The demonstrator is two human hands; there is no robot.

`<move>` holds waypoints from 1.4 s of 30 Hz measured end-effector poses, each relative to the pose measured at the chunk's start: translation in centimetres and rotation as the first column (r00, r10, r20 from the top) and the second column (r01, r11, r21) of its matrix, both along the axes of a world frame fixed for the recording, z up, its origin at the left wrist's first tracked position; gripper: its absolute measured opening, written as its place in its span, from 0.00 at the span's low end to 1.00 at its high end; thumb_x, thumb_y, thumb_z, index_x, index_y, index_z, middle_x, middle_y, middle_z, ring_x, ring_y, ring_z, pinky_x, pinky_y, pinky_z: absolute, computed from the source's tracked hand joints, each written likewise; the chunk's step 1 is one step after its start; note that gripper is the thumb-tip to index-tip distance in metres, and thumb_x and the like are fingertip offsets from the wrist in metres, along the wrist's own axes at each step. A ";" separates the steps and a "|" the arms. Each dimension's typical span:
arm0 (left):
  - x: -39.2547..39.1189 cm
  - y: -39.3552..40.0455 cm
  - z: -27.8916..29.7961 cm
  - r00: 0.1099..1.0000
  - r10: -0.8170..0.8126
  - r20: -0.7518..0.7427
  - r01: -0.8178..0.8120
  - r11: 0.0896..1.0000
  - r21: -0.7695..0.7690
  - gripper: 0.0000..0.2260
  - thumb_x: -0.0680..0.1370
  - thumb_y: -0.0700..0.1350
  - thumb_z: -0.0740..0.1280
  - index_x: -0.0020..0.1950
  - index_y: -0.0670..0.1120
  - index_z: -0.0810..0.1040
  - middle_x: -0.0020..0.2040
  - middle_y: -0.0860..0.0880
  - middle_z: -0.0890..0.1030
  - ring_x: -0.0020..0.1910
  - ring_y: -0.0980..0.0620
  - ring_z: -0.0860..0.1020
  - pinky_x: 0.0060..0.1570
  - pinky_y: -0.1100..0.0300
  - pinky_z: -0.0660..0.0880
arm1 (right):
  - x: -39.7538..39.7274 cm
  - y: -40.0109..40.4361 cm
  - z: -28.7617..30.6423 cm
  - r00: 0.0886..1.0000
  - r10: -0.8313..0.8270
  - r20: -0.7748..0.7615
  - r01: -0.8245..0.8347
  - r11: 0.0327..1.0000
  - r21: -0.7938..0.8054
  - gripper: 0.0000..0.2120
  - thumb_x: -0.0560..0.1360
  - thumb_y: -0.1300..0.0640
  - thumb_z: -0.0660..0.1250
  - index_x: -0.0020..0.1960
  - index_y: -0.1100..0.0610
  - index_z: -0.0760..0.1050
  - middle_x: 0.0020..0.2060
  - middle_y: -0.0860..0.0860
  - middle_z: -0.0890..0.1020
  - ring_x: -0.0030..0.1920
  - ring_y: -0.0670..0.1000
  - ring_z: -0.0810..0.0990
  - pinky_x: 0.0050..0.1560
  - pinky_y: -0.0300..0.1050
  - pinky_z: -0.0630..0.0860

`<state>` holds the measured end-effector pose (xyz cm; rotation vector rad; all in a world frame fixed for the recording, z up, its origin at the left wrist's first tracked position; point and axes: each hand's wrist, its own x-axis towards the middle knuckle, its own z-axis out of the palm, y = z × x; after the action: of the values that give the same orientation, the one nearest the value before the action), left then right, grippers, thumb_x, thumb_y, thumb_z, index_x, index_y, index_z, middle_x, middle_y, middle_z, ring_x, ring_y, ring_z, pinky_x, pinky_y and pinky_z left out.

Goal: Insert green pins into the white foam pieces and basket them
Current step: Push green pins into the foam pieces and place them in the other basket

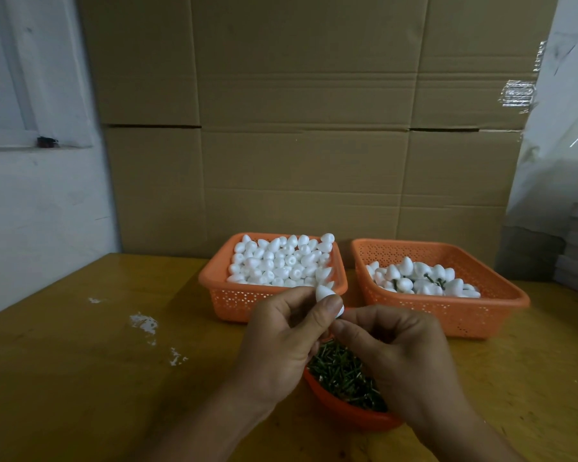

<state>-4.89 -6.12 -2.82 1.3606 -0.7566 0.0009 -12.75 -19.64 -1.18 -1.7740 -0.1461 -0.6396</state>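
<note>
Foam piece pinched above the pin bowl

Left hand (281, 338) fingers pinch a white foam piece (327, 296); right hand (394, 355) fingers pinch at its base, hiding any pin. Two orange baskets (447, 315) behind; cardboard at the bench's (80, 361) far edge.

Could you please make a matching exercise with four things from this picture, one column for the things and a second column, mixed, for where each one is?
Things:
1. plain foam pieces
2. pinned foam pieces
3. green pins
4. single foam piece

Places:
A. in the near orange bowl, below the hands
B. in the right basket
C. pinched in the left hand, next to the right hand
D. heaped in the left basket

Pairs: 1-D, 2-B, 3-A, 4-C
</note>
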 end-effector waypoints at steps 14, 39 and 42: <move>-0.4 0.3 0.4 0.985 -0.012 0.174 0.003 0.999 0.053 0.06 0.81 0.50 0.66 0.45 0.54 0.81 0.34 0.60 0.78 0.34 0.64 0.76 0.35 0.71 0.71 | 0.1 0.8 -0.5 0.999 -0.029 0.023 0.027 0.995 0.101 0.03 0.69 0.54 0.74 0.40 0.51 0.86 0.30 0.53 0.85 0.25 0.44 0.77 0.27 0.37 0.73; 0.0 -0.2 -1.5 0.983 0.063 0.171 -0.098 0.974 0.202 0.18 0.73 0.65 0.64 0.57 0.57 0.80 0.42 0.49 0.81 0.44 0.49 0.81 0.45 0.51 0.79 | 6.9 -12.3 0.4 0.719 -0.692 -0.055 0.627 0.682 -0.377 0.05 0.77 0.54 0.71 0.48 0.51 0.85 0.37 0.49 0.85 0.31 0.48 0.81 0.31 0.44 0.75; -0.1 -0.3 -1.5 0.983 0.056 0.177 -0.092 0.974 0.205 0.15 0.74 0.64 0.64 0.54 0.59 0.81 0.42 0.49 0.81 0.43 0.48 0.80 0.44 0.49 0.78 | 8.3 -14.6 0.4 0.631 -0.772 -0.079 0.606 0.554 -0.571 0.11 0.76 0.54 0.69 0.35 0.50 0.81 0.27 0.49 0.79 0.28 0.51 0.76 0.30 0.42 0.69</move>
<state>-4.97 -6.43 -4.31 1.6074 -0.8673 0.0988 -4.46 -34.22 -0.80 -2.4348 0.7586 -0.9165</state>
